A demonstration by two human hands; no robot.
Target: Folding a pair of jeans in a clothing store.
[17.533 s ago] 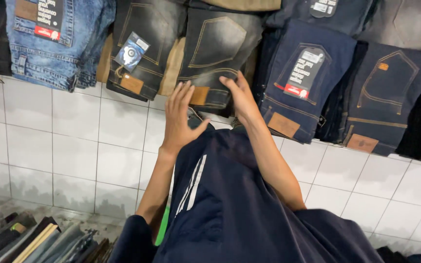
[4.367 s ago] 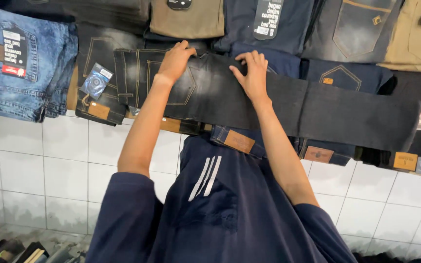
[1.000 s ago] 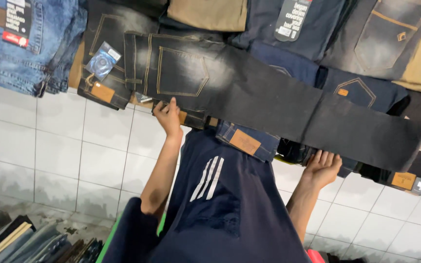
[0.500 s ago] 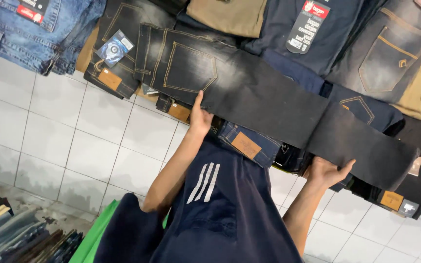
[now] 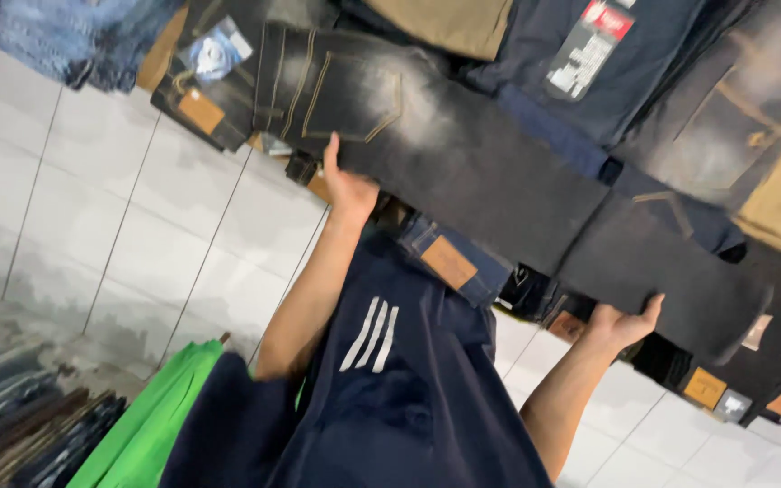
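Black jeans (image 5: 499,172) lie spread flat across the display of folded jeans (image 5: 680,117); left hand (image 5: 347,185) presses open-palmed under the waist edge, right hand (image 5: 621,323) cups the leg end, neither clamped, so the laying out looks nearly done, only smoothing left

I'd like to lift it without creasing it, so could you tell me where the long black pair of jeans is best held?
Probably from below, at both ends. The black jeans lie spread flat along the display: left hand under the waist end, right hand under the leg end, palms up, so the middle sags little.
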